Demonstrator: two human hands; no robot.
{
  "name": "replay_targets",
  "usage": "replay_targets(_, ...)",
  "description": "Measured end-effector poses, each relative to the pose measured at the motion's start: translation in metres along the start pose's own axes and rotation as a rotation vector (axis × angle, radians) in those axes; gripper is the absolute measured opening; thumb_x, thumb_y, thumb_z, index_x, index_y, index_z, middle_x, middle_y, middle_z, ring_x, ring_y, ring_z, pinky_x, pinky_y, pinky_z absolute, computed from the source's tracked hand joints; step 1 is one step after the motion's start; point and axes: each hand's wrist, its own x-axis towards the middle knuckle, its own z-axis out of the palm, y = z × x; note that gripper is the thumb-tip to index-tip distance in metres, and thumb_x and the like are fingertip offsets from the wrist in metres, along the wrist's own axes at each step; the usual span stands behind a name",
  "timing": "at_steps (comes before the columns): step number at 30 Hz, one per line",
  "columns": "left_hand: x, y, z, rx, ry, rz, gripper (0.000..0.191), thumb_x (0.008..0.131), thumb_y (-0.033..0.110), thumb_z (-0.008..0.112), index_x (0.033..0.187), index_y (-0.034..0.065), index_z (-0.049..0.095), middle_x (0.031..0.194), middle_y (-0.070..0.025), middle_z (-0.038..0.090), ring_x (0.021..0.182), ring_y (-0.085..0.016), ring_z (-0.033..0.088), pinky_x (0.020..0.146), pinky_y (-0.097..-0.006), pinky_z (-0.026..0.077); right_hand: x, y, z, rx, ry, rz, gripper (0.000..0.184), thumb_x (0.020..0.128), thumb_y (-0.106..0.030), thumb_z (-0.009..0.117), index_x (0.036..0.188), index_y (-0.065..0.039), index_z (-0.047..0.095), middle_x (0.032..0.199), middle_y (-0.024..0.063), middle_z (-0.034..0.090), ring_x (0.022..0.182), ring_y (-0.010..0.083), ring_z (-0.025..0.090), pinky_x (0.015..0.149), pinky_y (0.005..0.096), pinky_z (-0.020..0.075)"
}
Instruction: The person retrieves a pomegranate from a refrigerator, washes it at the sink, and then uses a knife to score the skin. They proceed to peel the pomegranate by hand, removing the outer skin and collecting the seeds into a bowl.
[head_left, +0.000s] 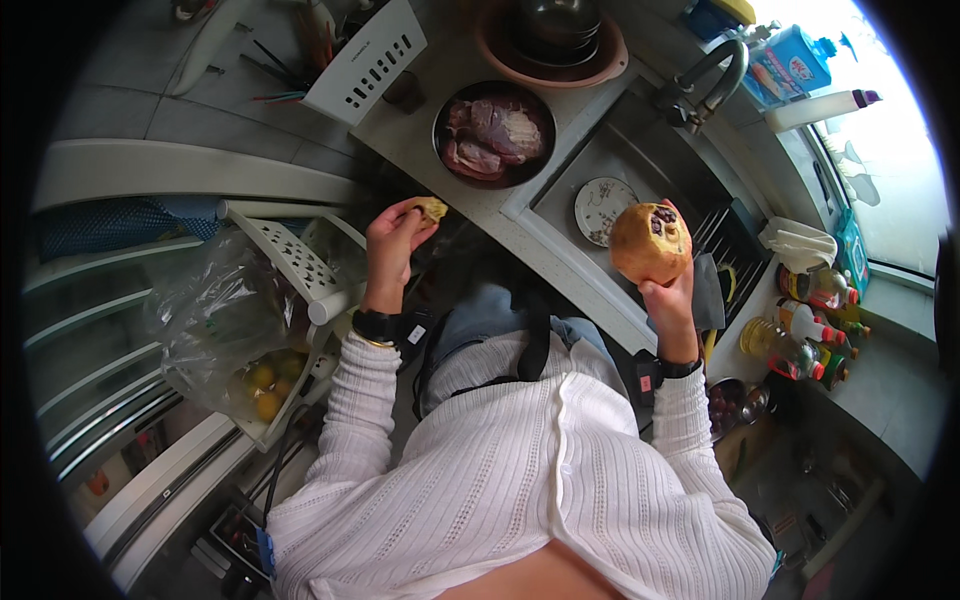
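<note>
My left hand (396, 236) pinches a small yellowish piece of peel (430, 211) between thumb and fingers, left of the counter's edge. My right hand (673, 300) is closed around a pomegranate (646, 251), held above the steel sink (626, 154). The pomegranate's rind is broken open at the upper end, where dark red seeds show. Behind the fruit, a white plate with a printed pattern (600, 204) lies in the sink. A metal bowl of raw meat (495, 139) stands on the counter between and beyond my hands.
Back on the counter is a pinkish basin (613, 66) holding metal bowls. A faucet (720, 82) rises at the sink's far side. Bottles (784, 349) stand at the right. At the left, a rolling rack (289, 255) holds a clear plastic bag (225, 315) and yellow-green fruit.
</note>
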Motion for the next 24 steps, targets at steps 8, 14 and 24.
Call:
replay_targets(8,0.05,-0.087,-0.014,0.358,0.193,0.041,0.064,0.085,0.021,0.074,0.139,0.0011,0.044,0.129,-0.0187,0.056,0.119,-0.029,0.057,0.098,-0.0409,0.048,-0.013,0.035,-0.04,0.122,0.13,0.146,0.094,0.068,-0.021,0.089,0.144,-0.003,0.035,0.133,0.0084,0.052,0.124,0.0204,0.052,0.106,0.0341,0.0419)
replay_targets(14,0.079,-0.1,0.087,-0.91,-0.087,-0.589,0.042,0.091,0.014,0.049,0.122,-0.0137,0.044,0.133,-0.0319,0.048,0.124,-0.047,0.05,0.108,-0.0513,0.044,-0.018,0.045,-0.037,0.143,0.158,0.175,0.097,0.067,-0.02,0.09,0.144,-0.004,0.034,0.134,0.0078,0.051,0.125,0.0201,0.051,0.107,0.0333,0.0413)
replay_targets(24,0.099,-0.103,0.082,-0.724,0.177,-0.457,0.05,0.093,0.023,0.049,0.125,-0.0143,0.039,0.125,-0.0337,0.055,0.113,-0.041,0.061,0.1,-0.0461,0.053,-0.039,0.028,-0.049,0.056,0.149,0.183,0.102,0.062,-0.011,0.092,0.144,-0.005,0.033,0.134,0.0085,0.05,0.125,0.0196,0.05,0.107,0.0318,0.041)
